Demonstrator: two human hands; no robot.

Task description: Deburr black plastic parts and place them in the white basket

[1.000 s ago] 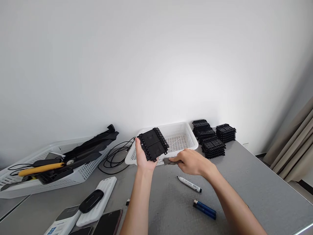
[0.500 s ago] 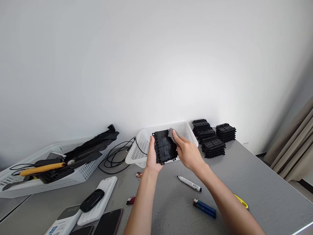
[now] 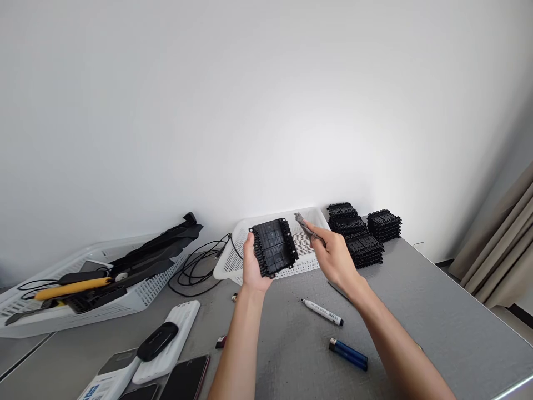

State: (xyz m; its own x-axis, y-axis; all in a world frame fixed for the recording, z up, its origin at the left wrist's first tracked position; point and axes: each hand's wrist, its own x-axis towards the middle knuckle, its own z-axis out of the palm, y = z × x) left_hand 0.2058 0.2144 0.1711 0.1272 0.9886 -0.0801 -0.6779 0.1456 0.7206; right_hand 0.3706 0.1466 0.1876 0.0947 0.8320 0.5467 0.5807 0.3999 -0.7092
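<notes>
At centre frame, above a grey table [image 3: 416,311], the left hand [image 3: 254,269] grips a black ribbed plastic plate [image 3: 273,247] upright before a white basket [image 3: 245,233]. Just right, the right hand [image 3: 333,256] pinches a small grey cloth [image 3: 306,226], apart from the plate. Wiping looks under way; the cloth would need to meet the plate's face.

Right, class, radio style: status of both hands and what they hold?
Left hand grips black plastic panel, upright. Right hand pinches grey cloth, clear of panel. White basket behind; nothing between.
</notes>
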